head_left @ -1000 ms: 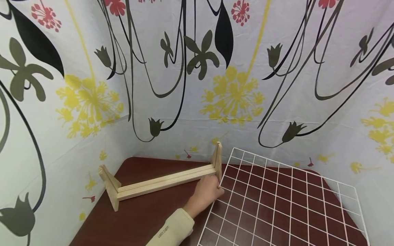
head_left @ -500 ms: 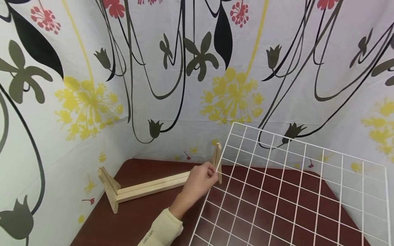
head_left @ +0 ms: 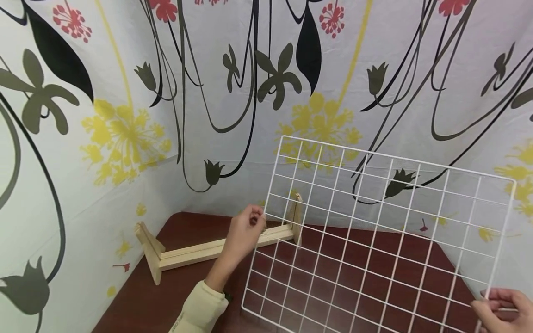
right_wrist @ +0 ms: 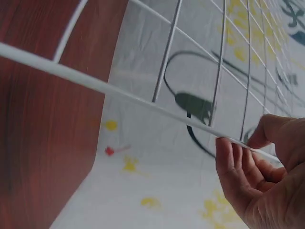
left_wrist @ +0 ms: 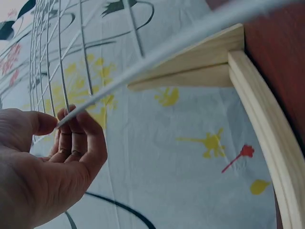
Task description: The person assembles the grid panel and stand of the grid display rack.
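Observation:
A white wire grid panel (head_left: 353, 217) is held up at a tilt over the table. My left hand (head_left: 244, 230) pinches its left edge wire between thumb and fingers, as the left wrist view shows the left hand (left_wrist: 66, 157) close up. On the opposite side, my right hand (head_left: 505, 311) pinches the right edge wire; the right hand (right_wrist: 262, 167) also shows gripping it in the right wrist view. Behind the left hand, a wooden stand (head_left: 191, 254) rests on the table, with a grooved crossbar and an upright end piece at each end. The grid overlaps its right end in the head view.
The dark red-brown table (head_left: 129, 305) is enclosed by hanging floral cloth (head_left: 233, 148) at the back and both sides. The stand's right end piece (left_wrist: 200, 62) is close beside the grid's edge in the left wrist view.
The grid has risen from low over the table, tilted more upright, and shifted left. My left hand has moved left and up with it. My right hand has come into the head view.

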`<state>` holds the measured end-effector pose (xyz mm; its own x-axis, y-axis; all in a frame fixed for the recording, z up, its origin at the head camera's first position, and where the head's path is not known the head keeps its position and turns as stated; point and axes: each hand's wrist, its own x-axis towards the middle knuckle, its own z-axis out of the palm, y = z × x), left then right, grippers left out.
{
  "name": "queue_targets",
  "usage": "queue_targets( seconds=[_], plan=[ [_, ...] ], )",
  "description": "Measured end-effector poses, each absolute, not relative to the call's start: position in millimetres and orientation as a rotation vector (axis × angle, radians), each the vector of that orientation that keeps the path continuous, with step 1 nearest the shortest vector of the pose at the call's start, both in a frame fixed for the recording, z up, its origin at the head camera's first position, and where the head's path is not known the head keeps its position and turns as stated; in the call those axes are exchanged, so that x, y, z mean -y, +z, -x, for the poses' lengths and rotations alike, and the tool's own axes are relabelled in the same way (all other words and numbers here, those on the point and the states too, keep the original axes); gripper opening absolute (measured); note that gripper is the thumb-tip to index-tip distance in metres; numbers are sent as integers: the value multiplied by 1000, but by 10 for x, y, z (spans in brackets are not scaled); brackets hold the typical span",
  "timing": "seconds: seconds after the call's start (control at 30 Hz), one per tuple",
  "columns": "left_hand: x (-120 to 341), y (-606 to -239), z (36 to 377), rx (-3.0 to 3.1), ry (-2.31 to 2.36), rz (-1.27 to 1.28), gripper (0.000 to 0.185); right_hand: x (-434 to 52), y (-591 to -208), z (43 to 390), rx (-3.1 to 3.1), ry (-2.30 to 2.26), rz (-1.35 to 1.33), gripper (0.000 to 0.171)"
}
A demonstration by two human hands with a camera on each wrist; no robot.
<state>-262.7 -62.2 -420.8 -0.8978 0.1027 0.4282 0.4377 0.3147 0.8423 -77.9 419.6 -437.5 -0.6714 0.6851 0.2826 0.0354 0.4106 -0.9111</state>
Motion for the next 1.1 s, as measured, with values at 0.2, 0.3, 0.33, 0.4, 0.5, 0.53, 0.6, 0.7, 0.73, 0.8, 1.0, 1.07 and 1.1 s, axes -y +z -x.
queue_targets(
  seconds=[0.2,0.3,0.33,0.4,0.5,0.53,0.6,0.7,0.73,0.8,1.0,1.07,1.1],
  plan=[
    [814,-4094,2703,2182,-1903,421,12,-3956,-4222,958,2122,1121,631,21],
    [913,-4070,2759,2169,-1937,397,13,-3845,-4132,1043,2146,1037,622,14],
    [942,-4064,2782,2162,-1945,401,14,-3807,-4108,1074,2146,1012,613,14],
    [993,-4046,2826,2148,-1966,400,16,-3750,-4076,1135,2148,964,569,12],
    [1058,-4025,2896,2131,-1992,390,17,-3695,-4076,1236,2112,956,461,12],
    [1077,-4018,2917,2122,-2002,379,17,-3680,-4087,1271,2097,950,416,13],
    [1117,-4010,2955,2113,-2012,346,19,-3645,-4113,1337,2075,944,348,13],
    [1162,-4017,2985,2078,-2040,297,18,-3580,-4150,1414,2060,955,290,14],
    [1173,-4021,2988,2069,-2046,285,17,-3562,-4160,1438,2053,963,279,14],
    [1186,-4030,2982,2055,-2057,264,17,-3534,-4171,1487,2035,986,276,14],
    [1200,-4068,2945,1972,-2110,230,19,-3510,-4190,1696,1907,1226,221,17],
    [1191,-4080,2934,1921,-2132,232,21,-3502,-4197,1760,1800,1415,185,18],
    [1187,-4084,2930,1898,-2138,235,23,-3497,-4204,1791,1740,1500,167,19]
  ],
)
